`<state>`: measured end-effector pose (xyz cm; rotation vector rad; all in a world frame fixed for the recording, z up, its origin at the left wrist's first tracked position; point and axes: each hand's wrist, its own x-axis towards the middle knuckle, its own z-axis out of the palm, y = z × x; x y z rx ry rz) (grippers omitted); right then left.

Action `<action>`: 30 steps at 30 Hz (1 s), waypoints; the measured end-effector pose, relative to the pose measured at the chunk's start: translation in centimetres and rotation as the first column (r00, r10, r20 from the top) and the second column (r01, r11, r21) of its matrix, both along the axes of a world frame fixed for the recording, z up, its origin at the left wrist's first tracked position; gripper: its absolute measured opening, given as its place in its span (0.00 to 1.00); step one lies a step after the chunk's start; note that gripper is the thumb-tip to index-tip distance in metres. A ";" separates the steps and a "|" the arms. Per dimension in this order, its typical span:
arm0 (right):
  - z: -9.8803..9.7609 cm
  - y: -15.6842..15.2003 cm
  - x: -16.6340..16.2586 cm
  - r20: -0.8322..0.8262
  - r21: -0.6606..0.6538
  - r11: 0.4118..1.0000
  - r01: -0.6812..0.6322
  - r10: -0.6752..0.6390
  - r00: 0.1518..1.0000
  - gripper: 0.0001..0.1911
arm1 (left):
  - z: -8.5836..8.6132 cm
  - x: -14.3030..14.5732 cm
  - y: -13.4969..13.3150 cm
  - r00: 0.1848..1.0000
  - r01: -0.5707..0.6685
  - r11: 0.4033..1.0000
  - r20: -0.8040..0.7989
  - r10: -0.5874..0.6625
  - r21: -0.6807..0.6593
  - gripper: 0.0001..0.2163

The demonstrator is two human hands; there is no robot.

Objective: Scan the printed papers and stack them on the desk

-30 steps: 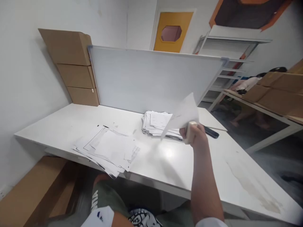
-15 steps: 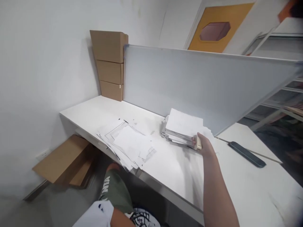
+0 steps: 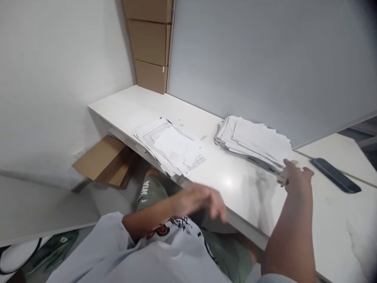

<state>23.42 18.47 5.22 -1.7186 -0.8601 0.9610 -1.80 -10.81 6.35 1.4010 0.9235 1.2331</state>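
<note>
My right hand (image 3: 297, 175) is closed round a small cream-coloured block (image 3: 284, 177), whose exact kind I cannot make out. It is at the right end of a thick, uneven stack of paper (image 3: 256, 139) on the white desk (image 3: 235, 188). Blurred by motion, my left hand (image 3: 203, 198) hangs above my lap at the desk's front edge, fingers loosely bent and nothing visible in them. Nearer to it lies a loose spread of printed and blank sheets (image 3: 173, 147), partly past the front edge.
Cardboard boxes (image 3: 149, 43) are stacked in the corner against a grey partition (image 3: 250, 59). Another cardboard box (image 3: 101, 161) is under the desk at left. To the right of my right hand lies a dark, long flat object (image 3: 335, 175).
The view has tilted down. My left hand has come up into sight above my lap. At the stack, my right hand still holds the cream block, and the top sheets now lie fanned out.
</note>
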 end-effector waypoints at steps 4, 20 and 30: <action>-1.5 -6.2 -1.2 -0.140 0.073 0.984 -0.162 0.171 0.975 0.20 | -3.2 -5.7 0.9 0.547 -0.362 0.914 -0.752 0.367 0.183 0.24; -6.9 -29.6 -5.7 -0.659 0.060 0.609 -0.791 0.619 0.426 0.31 | -7.0 -5.1 4.1 0.187 -0.130 0.926 -0.909 0.373 0.353 0.30; -7.6 -26.5 -5.7 -0.516 0.218 0.772 -0.597 0.610 0.601 0.29 | -3.6 -5.4 7.8 0.416 -0.223 0.929 -0.833 0.365 0.296 0.28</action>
